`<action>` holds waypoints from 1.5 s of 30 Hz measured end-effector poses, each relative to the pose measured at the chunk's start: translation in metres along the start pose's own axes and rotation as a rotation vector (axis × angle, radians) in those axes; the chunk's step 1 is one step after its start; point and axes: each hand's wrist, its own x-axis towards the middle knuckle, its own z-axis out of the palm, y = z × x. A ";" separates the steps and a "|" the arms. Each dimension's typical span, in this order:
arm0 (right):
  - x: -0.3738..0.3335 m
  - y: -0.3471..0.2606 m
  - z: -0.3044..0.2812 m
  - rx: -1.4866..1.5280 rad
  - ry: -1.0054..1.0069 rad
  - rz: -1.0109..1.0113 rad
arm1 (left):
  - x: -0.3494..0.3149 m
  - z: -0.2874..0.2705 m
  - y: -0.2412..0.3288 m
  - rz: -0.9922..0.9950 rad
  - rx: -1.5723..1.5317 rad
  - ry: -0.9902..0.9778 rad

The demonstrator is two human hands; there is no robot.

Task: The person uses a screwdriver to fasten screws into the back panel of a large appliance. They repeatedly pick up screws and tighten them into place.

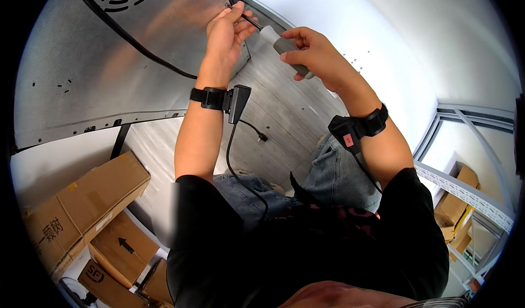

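Observation:
My right hand (316, 56) is wrapped round the grey handle of a screwdriver (287, 50), whose dark shaft points up and left. My left hand (227, 28) pinches the shaft near its tip, thumb and forefinger together, the other fingers loosely curled. The tip meets the edge region of a large bare metal panel (158, 51) with slotted vents. Whether a screw sits at the tip is mostly hidden by my left fingers. Both my wrists wear black strapped devices with cables.
A thick black cable (136, 45) runs across the panel. On the wood-look floor (295, 100) lies a black plug (262, 137). Cardboard boxes (104, 187) are stacked at lower left. A metal shelf (465, 190) with more boxes stands at right, beside a white wall (394, 40).

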 end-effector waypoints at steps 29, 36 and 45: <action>-0.003 -0.006 -0.007 0.044 -0.084 0.095 | 0.007 -0.006 0.001 0.001 -0.034 -0.027; -0.002 -0.001 0.002 -0.029 0.010 -0.020 | 0.006 -0.008 -0.002 0.008 0.000 0.020; -0.001 -0.008 -0.010 0.072 -0.061 0.101 | 0.009 -0.008 -0.002 0.033 -0.077 -0.039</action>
